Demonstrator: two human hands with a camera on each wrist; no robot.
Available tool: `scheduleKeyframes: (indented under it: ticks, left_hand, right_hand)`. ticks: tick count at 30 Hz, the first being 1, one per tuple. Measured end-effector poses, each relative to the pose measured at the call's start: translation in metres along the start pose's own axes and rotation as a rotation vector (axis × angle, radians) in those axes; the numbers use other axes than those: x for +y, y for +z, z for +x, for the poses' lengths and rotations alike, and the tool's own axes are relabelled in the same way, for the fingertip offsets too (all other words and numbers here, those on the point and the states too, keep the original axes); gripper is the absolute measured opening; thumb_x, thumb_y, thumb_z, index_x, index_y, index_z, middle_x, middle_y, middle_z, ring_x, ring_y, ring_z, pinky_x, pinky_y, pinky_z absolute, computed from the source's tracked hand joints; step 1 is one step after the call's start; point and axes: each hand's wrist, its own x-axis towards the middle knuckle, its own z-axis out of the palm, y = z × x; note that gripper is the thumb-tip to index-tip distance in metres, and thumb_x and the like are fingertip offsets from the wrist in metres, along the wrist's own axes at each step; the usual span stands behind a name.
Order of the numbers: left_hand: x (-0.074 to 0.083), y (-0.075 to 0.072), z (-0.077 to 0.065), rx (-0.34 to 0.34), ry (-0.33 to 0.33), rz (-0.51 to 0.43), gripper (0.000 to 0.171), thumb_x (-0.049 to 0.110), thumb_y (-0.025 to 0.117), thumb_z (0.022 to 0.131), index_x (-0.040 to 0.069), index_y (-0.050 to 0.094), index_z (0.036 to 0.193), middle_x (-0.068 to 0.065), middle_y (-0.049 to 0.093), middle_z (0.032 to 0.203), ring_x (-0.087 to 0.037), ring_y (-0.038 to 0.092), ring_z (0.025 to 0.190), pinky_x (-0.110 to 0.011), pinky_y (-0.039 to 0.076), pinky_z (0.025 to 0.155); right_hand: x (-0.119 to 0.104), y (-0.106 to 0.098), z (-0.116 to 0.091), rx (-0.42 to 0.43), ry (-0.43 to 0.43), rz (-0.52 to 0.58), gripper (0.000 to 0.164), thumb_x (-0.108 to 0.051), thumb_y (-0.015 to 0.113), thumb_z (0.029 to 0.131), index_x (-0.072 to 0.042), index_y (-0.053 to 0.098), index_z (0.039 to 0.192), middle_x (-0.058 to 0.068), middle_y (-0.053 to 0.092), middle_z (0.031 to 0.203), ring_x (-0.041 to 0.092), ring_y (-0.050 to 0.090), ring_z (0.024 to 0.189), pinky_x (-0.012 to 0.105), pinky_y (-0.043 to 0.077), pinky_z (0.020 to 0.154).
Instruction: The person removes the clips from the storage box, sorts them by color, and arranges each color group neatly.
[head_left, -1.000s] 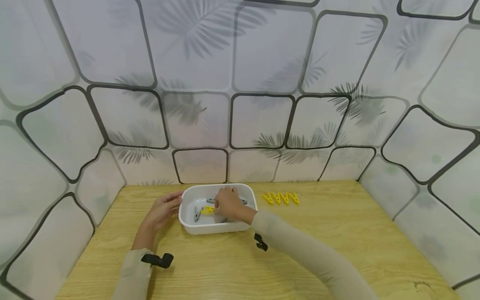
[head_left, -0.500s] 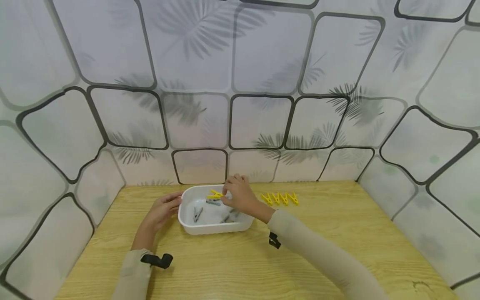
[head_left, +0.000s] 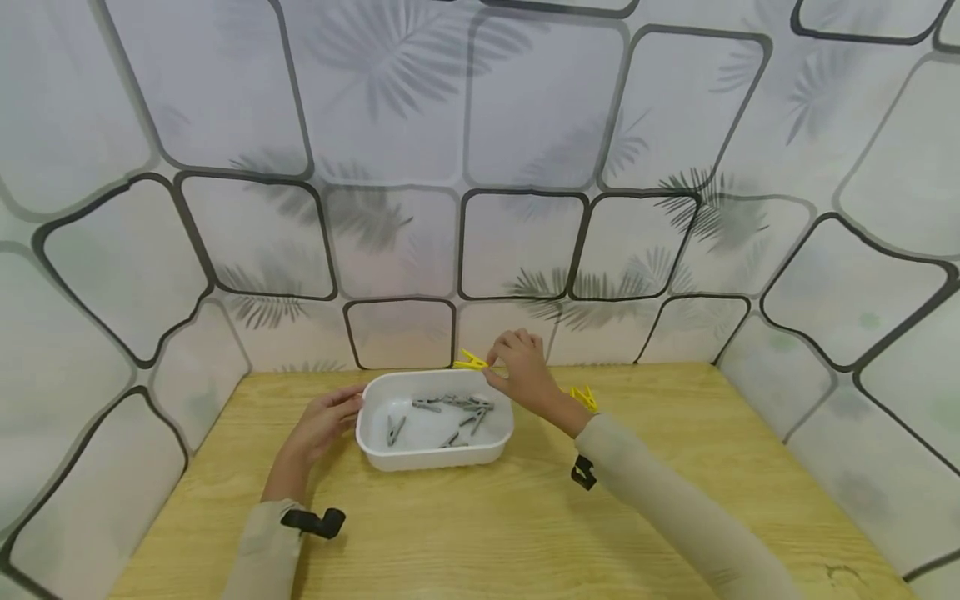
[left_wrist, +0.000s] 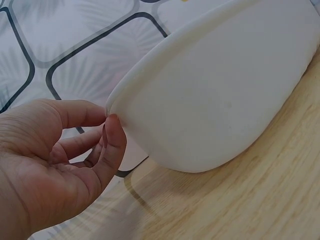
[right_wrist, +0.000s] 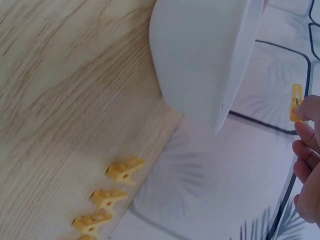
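Note:
A white plastic basin point(head_left: 435, 460) holds several grey clothespins point(head_left: 472, 406) scattered over its bottom. At its left end, my left hand point(head_left: 326, 423) holds the rim; in the left wrist view thumb and fingertips meet at the edge of the basin point(left_wrist: 210, 95). My right hand point(head_left: 522, 372) is raised past the basin's back right corner. It pinches a yellow clothespin point(head_left: 471, 361) between thumb and fingers, its handle end pointing left. The right wrist view shows this clothespin point(right_wrist: 296, 102) above the basin's rim level, against the wall.
Several yellow clothespins point(right_wrist: 125, 170) stand in a row on the wooden table point(head_left: 442, 533), right of the basin; my right wrist hides most of them in the head view, leaving one clothespin point(head_left: 583, 398) visible. Patterned wall covering point(head_left: 517, 242) encloses the table's back and sides.
My right hand has lifted the yellow clothespin out of the basin and moved it up and to the right. My left hand and the basin stay nearly in place.

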Motion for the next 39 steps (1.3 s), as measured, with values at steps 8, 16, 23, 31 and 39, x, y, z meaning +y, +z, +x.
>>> scheduleKeyframes:
  ticks: [8, 16, 23, 31, 39]
  left_hand:
    - [0.0, 0.0, 0.0, -0.008, 0.01, -0.017, 0.059, 0.013, 0.058, 0.105, -0.01, 0.034, 0.153, 0.016, 0.067, 0.107, 0.0, 0.064, 0.1, -0.02, 0.057, 0.087]
    - [-0.001, 0.001, 0.001, 0.001, -0.008, -0.024, 0.058, 0.014, 0.059, 0.104, -0.008, 0.037, 0.153, 0.016, 0.068, 0.107, 0.0, 0.065, 0.1, -0.02, 0.057, 0.087]
    - [-0.001, 0.0, 0.001, -0.005, -0.002, -0.023, 0.059, 0.016, 0.059, 0.105, -0.008, 0.037, 0.153, 0.018, 0.067, 0.107, 0.001, 0.064, 0.101, -0.02, 0.057, 0.088]
    - [-0.002, 0.001, 0.001, -0.001, 0.0, -0.018, 0.058, 0.015, 0.059, 0.104, -0.008, 0.038, 0.153, 0.017, 0.067, 0.106, 0.0, 0.065, 0.1, -0.02, 0.057, 0.088]
    - [-0.003, 0.0, 0.002, 0.005, -0.002, -0.014, 0.057, 0.015, 0.059, 0.105, -0.008, 0.038, 0.153, 0.018, 0.067, 0.105, 0.002, 0.064, 0.099, -0.02, 0.057, 0.087]
  right_hand:
    - [0.031, -0.016, -0.018, 0.035, 0.133, 0.019, 0.014, -0.013, 0.081, 0.087, -0.008, 0.068, 0.087, 0.011, 0.061, 0.1, 0.033, 0.048, 0.097, 0.057, 0.034, 0.09]
    - [0.069, -0.038, -0.047, -0.016, 0.32, -0.036, 0.015, -0.016, 0.081, 0.088, -0.006, 0.069, 0.088, 0.016, 0.061, 0.101, 0.039, 0.048, 0.099, 0.061, 0.033, 0.09]
    - [0.101, -0.053, -0.075, -0.012, 0.451, -0.06, 0.014, -0.015, 0.079, 0.088, -0.004, 0.071, 0.086, 0.021, 0.063, 0.102, 0.043, 0.049, 0.097, 0.063, 0.032, 0.086]
    - [0.125, -0.065, -0.107, -0.075, 0.542, -0.111, 0.016, -0.016, 0.077, 0.089, -0.002, 0.072, 0.086, 0.024, 0.065, 0.103, 0.045, 0.051, 0.097, 0.066, 0.033, 0.088]
    - [0.135, -0.07, -0.125, -0.148, 0.581, -0.163, 0.017, -0.017, 0.075, 0.091, -0.002, 0.07, 0.086, 0.025, 0.062, 0.101, 0.044, 0.048, 0.096, 0.065, 0.034, 0.086]
